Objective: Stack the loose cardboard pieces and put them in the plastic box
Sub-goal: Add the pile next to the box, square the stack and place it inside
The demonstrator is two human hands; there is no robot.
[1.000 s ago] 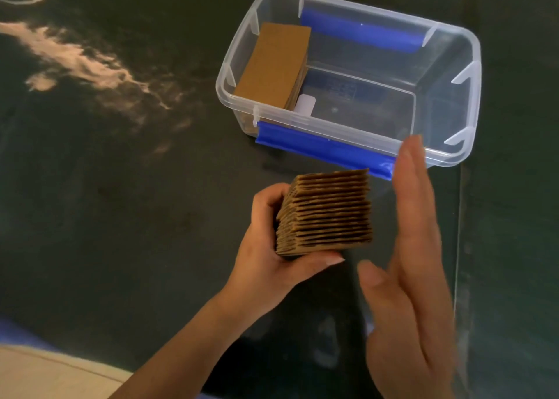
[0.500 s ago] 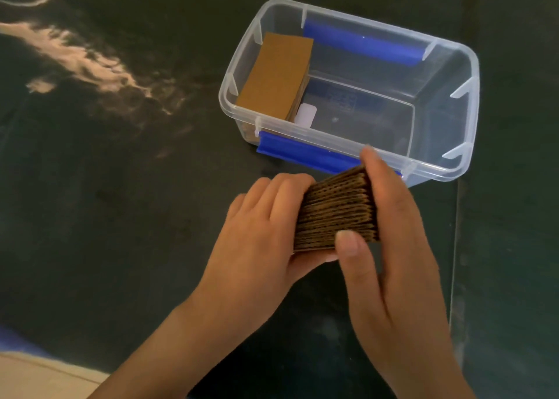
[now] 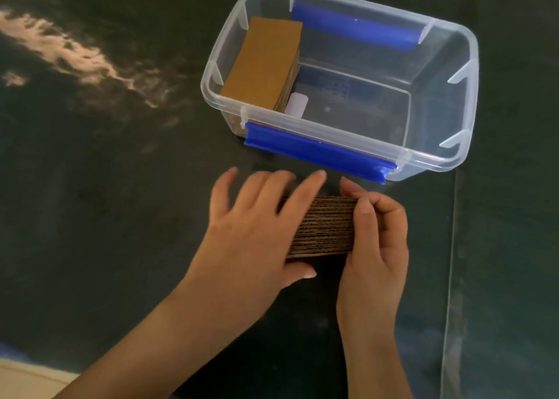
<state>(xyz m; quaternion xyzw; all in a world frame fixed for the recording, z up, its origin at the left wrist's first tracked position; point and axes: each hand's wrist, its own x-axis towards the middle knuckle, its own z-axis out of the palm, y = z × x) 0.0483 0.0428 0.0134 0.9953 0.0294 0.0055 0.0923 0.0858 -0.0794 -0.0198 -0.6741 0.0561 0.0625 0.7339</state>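
A stack of brown corrugated cardboard pieces (image 3: 325, 226) is squeezed between my two hands, its ridged edges facing me. My left hand (image 3: 257, 232) presses its left side, fingers spread over the top and thumb under the front. My right hand (image 3: 375, 235) grips its right side with curled fingers. Just beyond stands the clear plastic box (image 3: 465, 102) with blue clips on its long sides. Inside, at the left end, another cardboard stack (image 3: 266, 63) leans against the wall.
Everything rests on a dark glossy tabletop (image 3: 106, 202) with a bright reflection at the upper left. A small white label (image 3: 298, 105) lies on the box floor. A glass edge (image 3: 450, 262) runs down the right side.
My right hand closed onto the stack's right side. Both hands squared the pieces and lowered them toward the table in front of the box; my left fingers spread out.
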